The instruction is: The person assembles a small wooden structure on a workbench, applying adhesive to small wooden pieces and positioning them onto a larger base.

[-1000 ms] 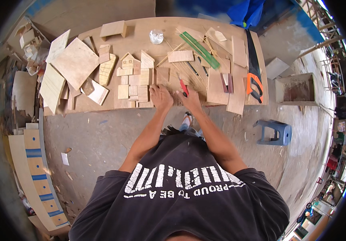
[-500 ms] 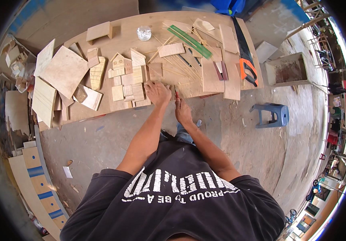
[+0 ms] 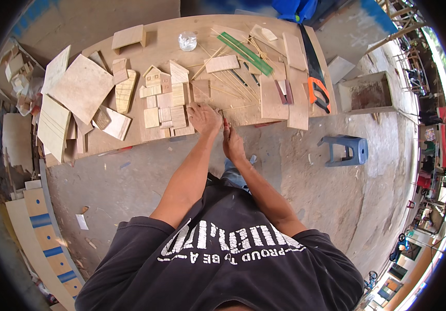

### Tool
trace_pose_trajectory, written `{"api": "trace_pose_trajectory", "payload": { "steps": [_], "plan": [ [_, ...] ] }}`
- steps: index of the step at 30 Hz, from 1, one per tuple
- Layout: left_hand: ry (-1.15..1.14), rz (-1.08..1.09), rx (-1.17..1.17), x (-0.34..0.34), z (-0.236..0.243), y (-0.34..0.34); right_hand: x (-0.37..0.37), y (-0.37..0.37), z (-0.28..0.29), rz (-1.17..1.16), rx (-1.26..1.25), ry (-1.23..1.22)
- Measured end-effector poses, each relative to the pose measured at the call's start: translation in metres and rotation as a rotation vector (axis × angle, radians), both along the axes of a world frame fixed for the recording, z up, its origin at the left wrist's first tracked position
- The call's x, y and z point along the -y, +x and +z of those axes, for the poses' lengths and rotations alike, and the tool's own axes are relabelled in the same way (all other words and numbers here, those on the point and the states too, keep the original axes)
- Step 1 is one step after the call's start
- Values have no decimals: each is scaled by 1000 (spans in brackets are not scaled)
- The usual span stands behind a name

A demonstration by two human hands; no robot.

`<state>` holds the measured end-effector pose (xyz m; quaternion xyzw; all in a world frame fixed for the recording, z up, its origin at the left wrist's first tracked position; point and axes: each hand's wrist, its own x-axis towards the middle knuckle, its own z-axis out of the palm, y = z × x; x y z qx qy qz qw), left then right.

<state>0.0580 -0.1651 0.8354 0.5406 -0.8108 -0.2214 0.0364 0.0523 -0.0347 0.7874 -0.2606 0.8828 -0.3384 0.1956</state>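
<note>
My left hand (image 3: 204,118) presses at the table's front edge with bent fingers, right of a cluster of small wooden blocks (image 3: 165,115) and house-shaped cut-outs (image 3: 154,79). What lies under its fingertips is hidden. My right hand (image 3: 232,142) is closed on a red-handled cutting tool (image 3: 226,124), held upright at the edge close by the left thumb; its blade is too small to make out. Thin sticks (image 3: 233,88), a green strip (image 3: 243,52) and a short pale board (image 3: 222,63) lie beyond my hands.
The wooden table (image 3: 202,28) bears loose boards (image 3: 80,85), a clear container (image 3: 187,41), a handsaw (image 3: 319,96) and a maroon piece (image 3: 284,92). A blue stool (image 3: 352,150) stands right on the floor, below a dirty box (image 3: 363,90). Striped panels (image 3: 46,238) lean at left.
My right hand has moved down to the table's front edge, closer to my left hand, turning the red tool more upright. The whole view has shifted slightly up and left.
</note>
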Motion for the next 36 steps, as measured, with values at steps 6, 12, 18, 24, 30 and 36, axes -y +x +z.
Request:
{"api": "trace_pose_trajectory", "payload": {
  "steps": [6, 12, 18, 24, 30, 36],
  "plan": [
    [-11, -1, -15, 0, 1, 2, 3, 2, -1, 24, -141, -114],
    [23, -9, -12, 1, 1, 1, 6, 1, -10, -48, -22, 49],
    [-11, 14, -35, 1, -2, 0, 5, 1, -11, -33, -14, 61],
    [-55, 8, -69, 1, -7, 0, 8, 1, 2, -19, -38, 29],
    [-77, 28, -82, 1, -11, 0, 14, 1, 11, -72, 27, 33],
    [-45, 23, -56, 1, -6, 0, 18, 0, 0, -77, -22, 48]
  ]
}}
